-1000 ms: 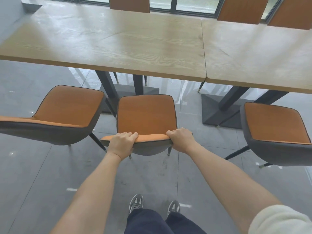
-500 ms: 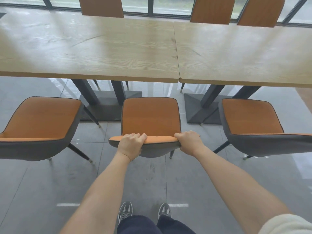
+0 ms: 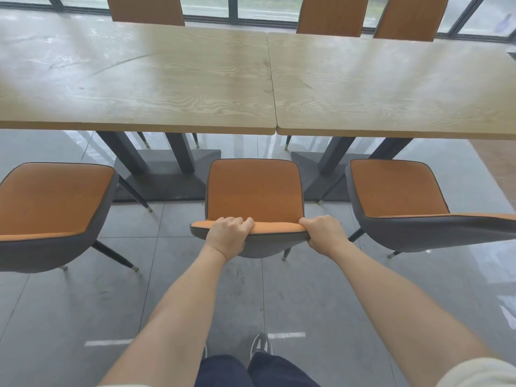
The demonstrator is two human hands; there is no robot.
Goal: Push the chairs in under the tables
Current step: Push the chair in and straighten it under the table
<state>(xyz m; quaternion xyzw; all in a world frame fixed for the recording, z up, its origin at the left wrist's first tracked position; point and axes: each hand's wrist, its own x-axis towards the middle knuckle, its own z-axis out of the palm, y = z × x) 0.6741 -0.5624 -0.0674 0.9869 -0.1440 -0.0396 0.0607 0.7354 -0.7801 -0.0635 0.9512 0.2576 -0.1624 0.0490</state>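
Observation:
An orange-and-grey chair [image 3: 254,188] stands in front of me, its seat facing two light wooden tables [image 3: 156,79] set side by side. My left hand [image 3: 227,236] grips the top edge of its backrest near the left end. My right hand [image 3: 324,233] grips the same edge at the right corner. The seat's front edge sits a little short of the near table edge, close to the seam between the left table and the right table [image 3: 391,85].
A matching chair [image 3: 53,208] stands to the left and another chair [image 3: 396,188] to the right, both pulled out. Dark table pedestals [image 3: 164,174] rest on the grey tile floor. Three chair backs [image 3: 332,15] line the far side by the windows.
The view has swung left to right, so the held chair now sits centred near the table seam. Both hands keep their grip on the backrest.

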